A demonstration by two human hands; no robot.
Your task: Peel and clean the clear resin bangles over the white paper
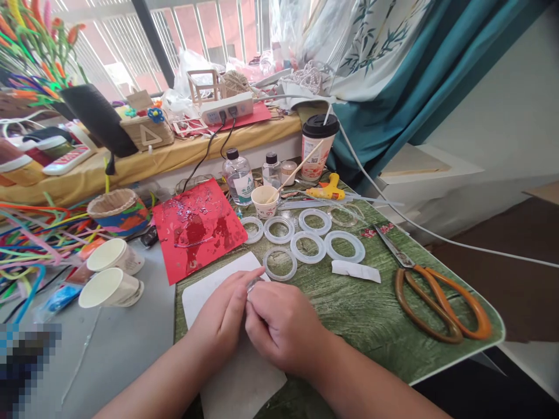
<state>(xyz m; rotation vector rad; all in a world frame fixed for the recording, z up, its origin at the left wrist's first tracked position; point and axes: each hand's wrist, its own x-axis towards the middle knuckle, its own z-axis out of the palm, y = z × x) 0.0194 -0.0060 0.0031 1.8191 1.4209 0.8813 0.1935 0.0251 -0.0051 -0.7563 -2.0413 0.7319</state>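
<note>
My left hand [220, 314] and my right hand [283, 326] meet above a white sheet [238, 384] on a green wood-print mat [358, 314]. Between my fingers, a small clear, shiny piece [252, 288] is pinched and partly hidden. Just beyond my hands lie several clear plastic rings, the nearest ring [279, 263] a short way from my left fingertips. A folded white paper strip [356, 270] lies to the right of the rings.
Large orange-handled scissors [441, 308] lie at the mat's right. A yellow glue gun [325, 188], paper cup with a wooden stick [265, 201], bottles, and a lidded drink cup [318, 145] stand behind. A glue-marked red sheet [196, 228], white paper cups [111, 288] and colourful pipe cleaners [30, 238] lie left.
</note>
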